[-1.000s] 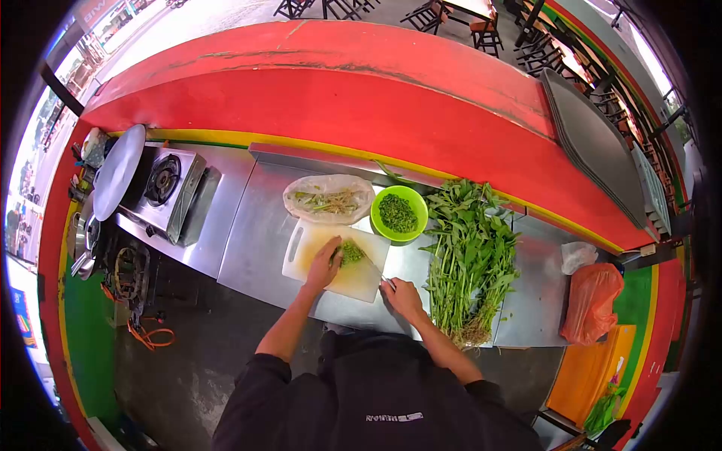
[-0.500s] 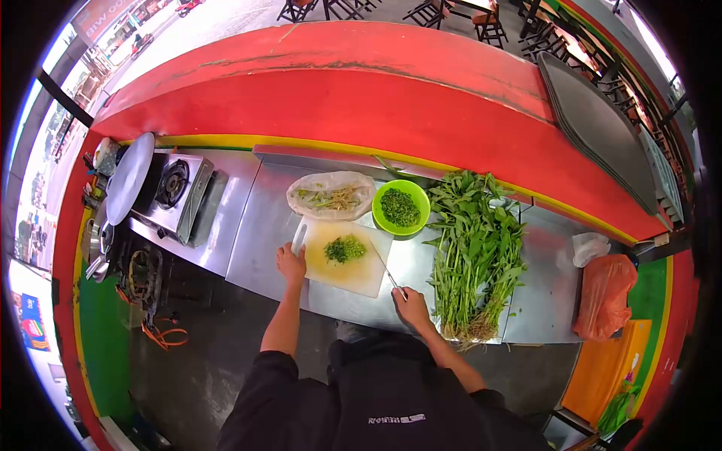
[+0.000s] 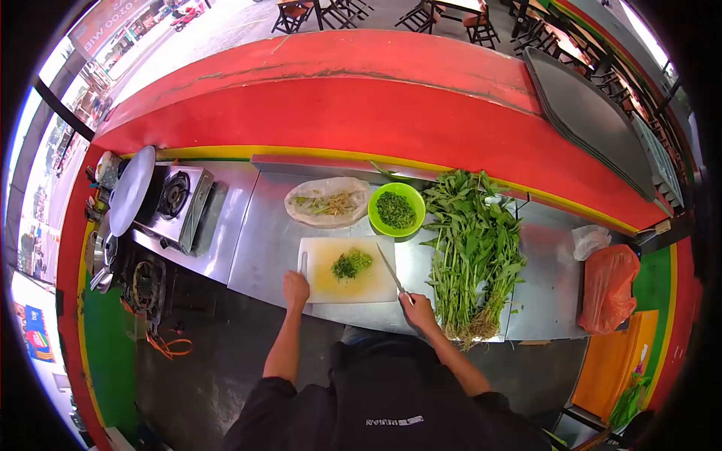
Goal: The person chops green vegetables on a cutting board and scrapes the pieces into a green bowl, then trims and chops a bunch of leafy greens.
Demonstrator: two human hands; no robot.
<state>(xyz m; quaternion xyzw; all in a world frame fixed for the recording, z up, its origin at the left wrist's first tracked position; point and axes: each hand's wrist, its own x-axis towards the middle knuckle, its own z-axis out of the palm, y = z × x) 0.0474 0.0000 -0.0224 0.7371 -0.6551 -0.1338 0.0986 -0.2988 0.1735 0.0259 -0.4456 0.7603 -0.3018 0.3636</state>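
A white cutting board (image 3: 316, 252) lies on the steel counter with a small pile of chopped greens (image 3: 350, 264) at its middle. My left hand (image 3: 296, 289) is closed on the board's lower left edge, beside its handle slot. In my right hand (image 3: 418, 309) is the handle of a knife (image 3: 391, 270), whose blade points up and left over the board's right side. A green bowl (image 3: 396, 210) of chopped greens stands behind the board. Left of the bowl is a clear plastic bag (image 3: 328, 201) with stalks and roots in it.
Right of the board lies a large heap of leafy stems (image 3: 474, 255). A gas stove (image 3: 174, 197) and a large round lid (image 3: 132, 191) are at the left. An orange bag (image 3: 610, 289) sits at the right end. A red wall (image 3: 338, 113) runs behind the counter.
The cutting board has turned straighter and moved nearer to me, away from the bowl, with my left hand at its edge. My right hand has shifted slightly right with the knife.
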